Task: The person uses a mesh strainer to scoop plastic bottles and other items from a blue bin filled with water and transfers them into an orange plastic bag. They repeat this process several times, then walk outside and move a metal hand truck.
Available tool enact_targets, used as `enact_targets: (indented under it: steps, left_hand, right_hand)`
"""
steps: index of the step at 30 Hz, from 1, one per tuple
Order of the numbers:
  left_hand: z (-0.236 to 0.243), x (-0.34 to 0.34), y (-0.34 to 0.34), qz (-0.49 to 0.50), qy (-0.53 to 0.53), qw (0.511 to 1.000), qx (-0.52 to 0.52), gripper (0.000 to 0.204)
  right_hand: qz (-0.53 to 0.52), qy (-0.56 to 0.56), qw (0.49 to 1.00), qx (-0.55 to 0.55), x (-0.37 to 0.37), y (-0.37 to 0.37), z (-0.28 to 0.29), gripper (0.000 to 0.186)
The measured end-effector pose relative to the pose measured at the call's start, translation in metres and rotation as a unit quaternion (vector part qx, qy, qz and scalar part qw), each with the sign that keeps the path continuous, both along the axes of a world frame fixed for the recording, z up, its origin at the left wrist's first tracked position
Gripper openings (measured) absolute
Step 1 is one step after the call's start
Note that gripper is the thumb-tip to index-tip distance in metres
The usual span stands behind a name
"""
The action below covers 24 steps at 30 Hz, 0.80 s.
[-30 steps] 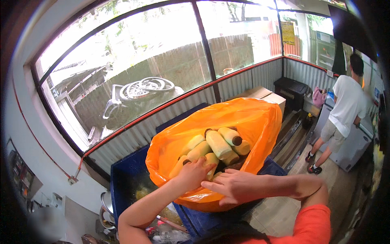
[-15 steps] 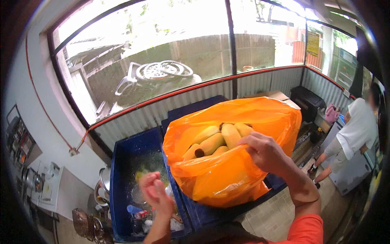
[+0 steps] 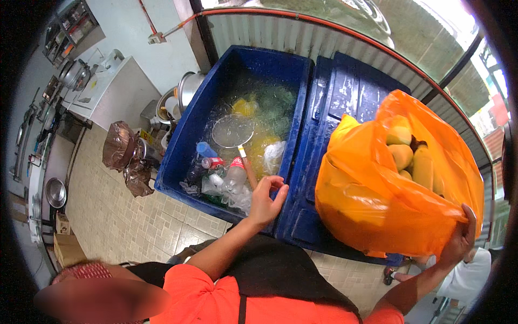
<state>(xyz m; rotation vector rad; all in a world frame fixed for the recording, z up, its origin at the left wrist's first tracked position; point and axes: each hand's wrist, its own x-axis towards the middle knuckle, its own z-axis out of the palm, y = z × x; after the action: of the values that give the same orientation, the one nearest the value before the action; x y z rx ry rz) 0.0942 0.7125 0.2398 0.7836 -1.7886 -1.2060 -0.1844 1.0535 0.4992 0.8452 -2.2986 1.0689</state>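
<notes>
An orange plastic bag (image 3: 367,216), holding several plump yellow bananas (image 3: 423,167), stands tilted on a blue lid (image 3: 345,92) to the right. My right hand (image 3: 461,237) grips the bag's near right edge. Over the near right rim of the open blue tub (image 3: 178,156), my left hand (image 3: 264,204) hovers with fingers half curled and thumb apart, nothing visible in it. Close to those fingers ends the wooden handle of a round mesh skimmer (image 3: 233,131), lying in the tub's water. Beside it are a clear plastic bottle (image 3: 234,175), a blue cup (image 3: 205,149) and crumpled clear plastic.
Left of the tub stand metal pots (image 3: 189,92) and items covered with brown plastic bags (image 3: 120,144). A white counter (image 3: 121,89) is farther left, with tiled floor (image 3: 108,205) between. A person in white (image 3: 469,275) is at the lower right. A corrugated wall (image 3: 253,38) runs behind.
My view has turned down and left. The bag's opening has tipped, and my right hand now holds its near right edge. My left hand has moved toward the tub's right rim.
</notes>
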Motion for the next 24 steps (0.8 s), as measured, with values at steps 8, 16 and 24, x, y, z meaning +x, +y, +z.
enact_targets:
  steps: [8, 16, 24]
  left_hand:
    - [-0.122, -0.007, -0.213, -0.003, -0.197, 0.98, 0.004, 0.021]
    - [-0.297, -0.081, -0.458, -0.005, -0.282, 0.953, -0.107, 0.02]
    - [-0.348, -0.234, -0.62, 0.073, -0.265, 0.937, -0.216, 0.017]
  right_hand:
    - [-0.241, 0.006, 0.956, 0.17, -0.004, 0.002, 0.012, 0.032]
    - [-0.379, 0.01, 0.889, 0.257, -0.01, 0.062, 0.037, 0.031]
    - [-0.417, -0.101, 0.846, 0.316, 0.084, -0.03, -0.081, 0.03]
